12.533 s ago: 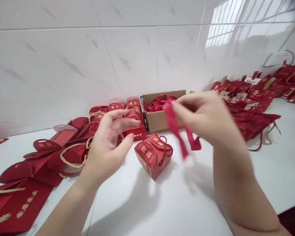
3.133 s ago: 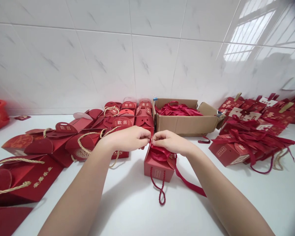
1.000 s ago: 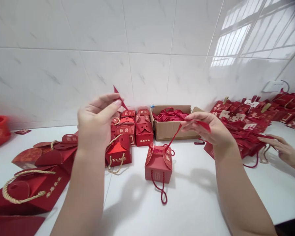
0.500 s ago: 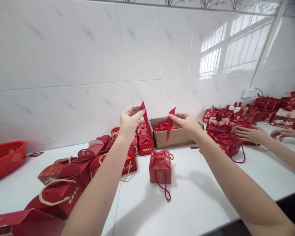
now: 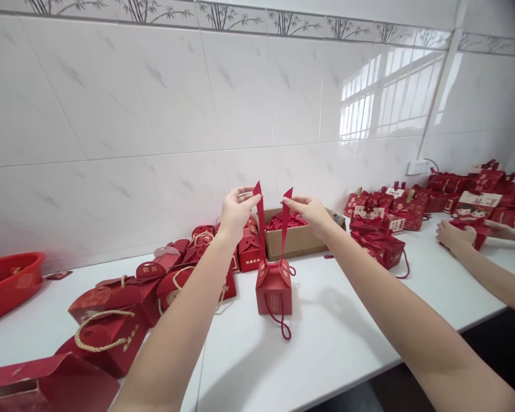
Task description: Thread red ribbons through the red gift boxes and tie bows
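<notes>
A small red gift box [image 5: 273, 290] with a red cord handle stands on the white counter [image 5: 352, 337] in front of me. A red ribbon [image 5: 261, 220] runs through its top and both ends rise straight up. My left hand [image 5: 237, 209] pinches the left ribbon end. My right hand [image 5: 309, 210] pinches the right end. Both hands are held above the box, the two ends close together and level.
A cardboard box of red ribbons [image 5: 292, 235] sits behind the gift box. Folded red boxes with gold rope handles [image 5: 111, 320] lie at the left, a red basin [image 5: 8, 280] at the far left. Another person's hands [image 5: 455, 234] handle red boxes [image 5: 381, 246] at the right.
My hands have drawn the two ribbon ends closer together above the box. The view has tilted up a little. The other person's hands have moved farther right.
</notes>
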### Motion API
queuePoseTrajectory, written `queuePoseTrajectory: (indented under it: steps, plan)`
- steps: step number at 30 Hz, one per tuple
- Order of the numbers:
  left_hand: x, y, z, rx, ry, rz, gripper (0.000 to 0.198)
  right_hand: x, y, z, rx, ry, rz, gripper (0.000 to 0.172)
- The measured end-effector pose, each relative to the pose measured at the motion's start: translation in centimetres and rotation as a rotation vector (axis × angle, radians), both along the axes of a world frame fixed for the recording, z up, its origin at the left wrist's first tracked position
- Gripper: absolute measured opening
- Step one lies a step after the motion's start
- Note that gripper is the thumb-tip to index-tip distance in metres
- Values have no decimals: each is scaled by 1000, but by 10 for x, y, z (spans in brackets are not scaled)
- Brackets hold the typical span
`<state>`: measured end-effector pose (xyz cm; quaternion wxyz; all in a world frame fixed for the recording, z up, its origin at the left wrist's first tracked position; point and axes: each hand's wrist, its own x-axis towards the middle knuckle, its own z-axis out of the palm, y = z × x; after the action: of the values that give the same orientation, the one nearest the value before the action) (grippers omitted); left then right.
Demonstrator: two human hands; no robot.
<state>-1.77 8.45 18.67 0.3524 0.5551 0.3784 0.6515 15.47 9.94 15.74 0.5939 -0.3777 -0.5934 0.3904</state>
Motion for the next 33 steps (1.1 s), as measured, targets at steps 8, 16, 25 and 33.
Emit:
queuePoseTrajectory:
  steps: [8,16,25,33]
  plan:
    - [8,1,-3,-3,-50,-57,18,0,7,2,45,-37,29,38]
    - [4,-2,-11,2,-83,-79,21,2,-1,6,40,-52,27,36]
    - [0,-3,-12,15,-85,-63,14,3,-9,12,27,-99,6,34]
    - [-1,0,-12,37,-72,-50,24,-2,-10,13,38,-96,10,33]
